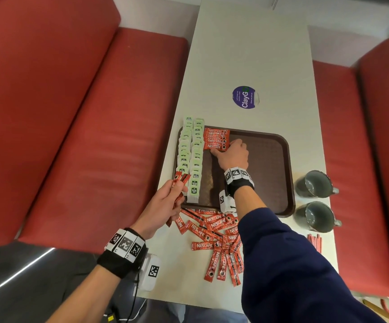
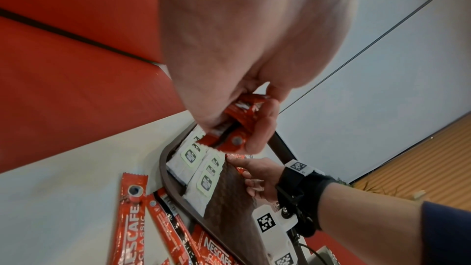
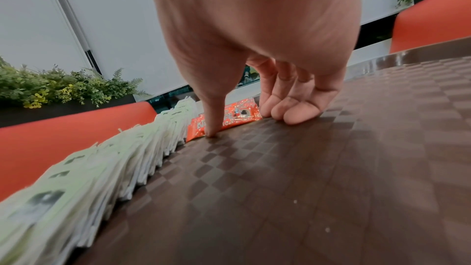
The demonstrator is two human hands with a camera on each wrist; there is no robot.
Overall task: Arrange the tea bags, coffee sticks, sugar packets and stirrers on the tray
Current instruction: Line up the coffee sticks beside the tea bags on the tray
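The right hand [image 1: 233,155], index finger extended and the rest curled, is nudging the red foil coffee sticks [image 1: 216,139] stacked on the brown plastic tray [image 1: 268,173] beside the pale-green tea bags [image 1: 191,157]; the left hand [image 1: 163,206] is gripping spare sticks [image 1: 180,186]. Pushing too hard could be skewing the row.

Looked like a cafeteria / canteen booth. Red padded bench seats [image 1: 76,117] ran along both sides of a long pale desk [image 1: 247,54]. Brown plastic serving tray [image 1: 289,183] w/ textured base, 2 grey mugs [image 1: 314,185], round purple "ClayGo" sticker [image 1: 245,97] on the desk. Planter boxes w/ greenery [image 3: 58,88] behind the seat backs, plain white wall panels.
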